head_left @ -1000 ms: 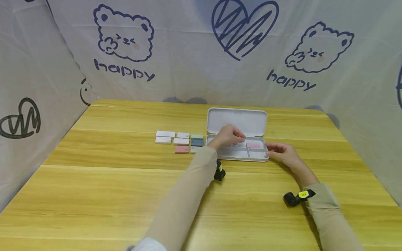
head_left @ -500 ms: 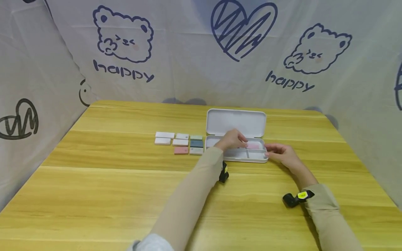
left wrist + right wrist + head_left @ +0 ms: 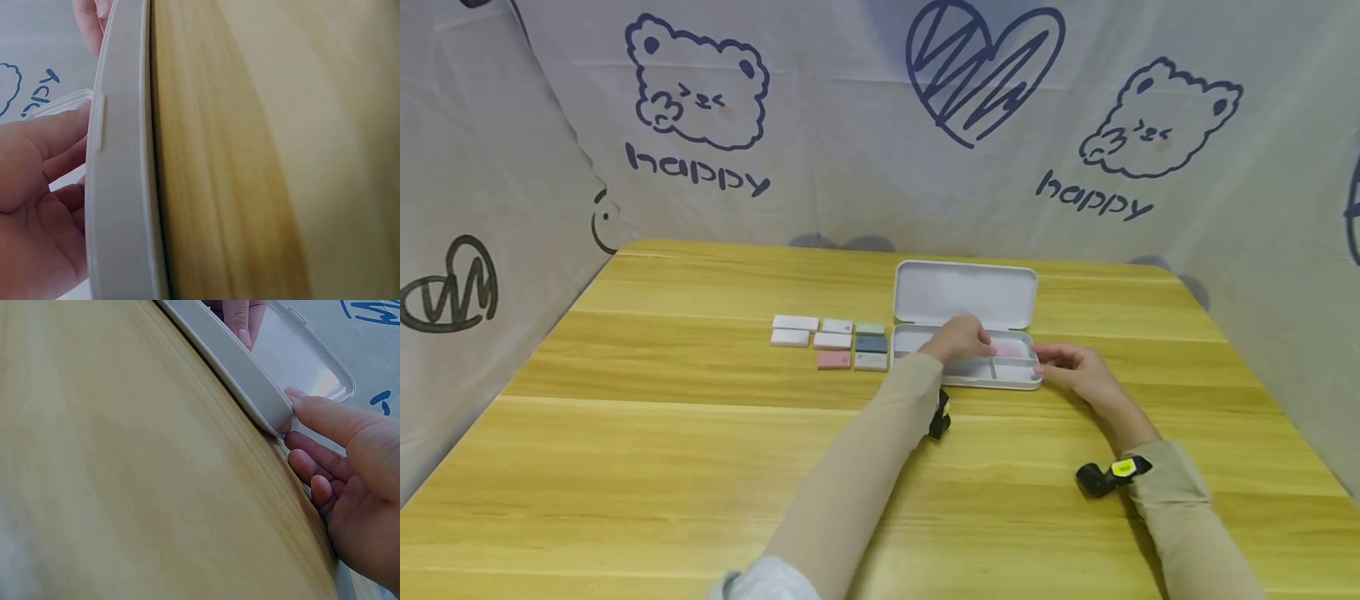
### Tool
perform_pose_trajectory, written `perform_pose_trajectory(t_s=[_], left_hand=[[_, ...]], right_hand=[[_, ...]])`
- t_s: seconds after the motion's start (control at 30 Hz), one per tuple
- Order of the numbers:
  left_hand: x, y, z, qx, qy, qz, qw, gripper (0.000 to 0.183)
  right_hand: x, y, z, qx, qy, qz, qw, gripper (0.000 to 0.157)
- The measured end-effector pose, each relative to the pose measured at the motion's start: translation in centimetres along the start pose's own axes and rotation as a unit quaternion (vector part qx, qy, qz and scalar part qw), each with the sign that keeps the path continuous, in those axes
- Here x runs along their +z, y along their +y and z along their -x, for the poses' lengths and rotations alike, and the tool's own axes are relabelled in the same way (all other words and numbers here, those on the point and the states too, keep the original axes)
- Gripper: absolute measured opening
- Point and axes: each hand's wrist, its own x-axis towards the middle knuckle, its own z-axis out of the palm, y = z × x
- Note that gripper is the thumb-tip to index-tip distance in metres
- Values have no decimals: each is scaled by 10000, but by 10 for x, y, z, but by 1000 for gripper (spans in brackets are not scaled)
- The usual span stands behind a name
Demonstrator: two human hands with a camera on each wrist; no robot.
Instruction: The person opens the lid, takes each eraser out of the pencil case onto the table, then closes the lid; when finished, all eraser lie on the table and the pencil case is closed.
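Note:
A white hinged pencil case [image 3: 966, 292] stands open on the table, its lid raised at the back and its tray divided into compartments. My left hand [image 3: 961, 337] reaches into the rear compartment, fingertips bent down just left of a pink block [image 3: 1009, 348] like an eraser. Whether those fingertips hold anything is hidden, also in the left wrist view, where the case's front wall covers them. At the case's right end, my right hand [image 3: 369, 469] pinches the corner between thumb and fingers.
Left of the case lie several eraser-like blocks in rows: white blocks [image 3: 795, 322], a green block [image 3: 870, 330], a blue block [image 3: 871, 343] and a pink-red block [image 3: 833, 360]. The wooden table [image 3: 647, 467] ends at a printed cloth [image 3: 850, 158] behind.
My left hand has shifted right and slightly lower inside the case, closer to the pink block. The right hand stays at the case's right end.

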Motion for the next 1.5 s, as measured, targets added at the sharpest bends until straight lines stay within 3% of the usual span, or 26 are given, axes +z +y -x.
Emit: perform_pose_trajectory(t_s=[0.07, 0.13, 0.3, 0.4, 0.57, 0.77, 0.87, 0.97, 1.1, 1.17, 1.2, 1.33, 1.4, 1.5], left_hand=[[14, -12, -20, 94, 53, -56, 9999, 35], [14, -10, -18, 133, 68, -96, 9998, 31], [-20, 31, 40, 52, 171, -183, 9997, 17], [-45, 58, 77, -107, 245, 8, 9996, 11], [-66, 78, 109, -88, 422, 645, 9970, 6], [-79, 92, 128, 23, 342, 1130, 9930, 14], [-77, 93, 128, 8, 406, 1152, 9925, 13], [-67, 88, 118, 156, 730, 1078, 9914, 13], [-71, 90, 121, 72, 520, 1323, 9898, 7], [-72, 89, 122, 276, 628, 1503, 9863, 9], [-79, 94, 130, 238, 551, 1603, 9852, 8], [-101, 115, 163, 250, 790, 1753, 9810, 5], [-116, 130, 182, -145, 599, 1828, 9812, 8], [-109, 120, 171, -84, 760, 2025, 9763, 7]], right_hand=[[0, -1, 1, -52, -2, -26, 10000, 39], [1, -1, 1, -77, 7, -46, 10000, 39], [1, -1, 1, -62, 43, -57, 10000, 38], [1, -2, 1, -71, 29, -67, 9999, 38], [1, -3, 1, -28, 28, -38, 10000, 40], [1, -3, 1, 124, 52, -10, 9999, 41], [1, -3, 1, 105, 42, -13, 9999, 42], [1, -3, 1, 44, 23, -3, 10000, 41], [1, -4, 1, 35, 15, -1, 10000, 41], [1, -4, 1, 36, 9, -4, 10000, 41], [1, -4, 1, 31, 4, -6, 10000, 41], [1, -2, 0, -13, 6, -15, 10000, 41], [1, -2, 0, -17, 12, -33, 10000, 42], [1, -1, 0, -3, 31, -83, 10000, 42]])
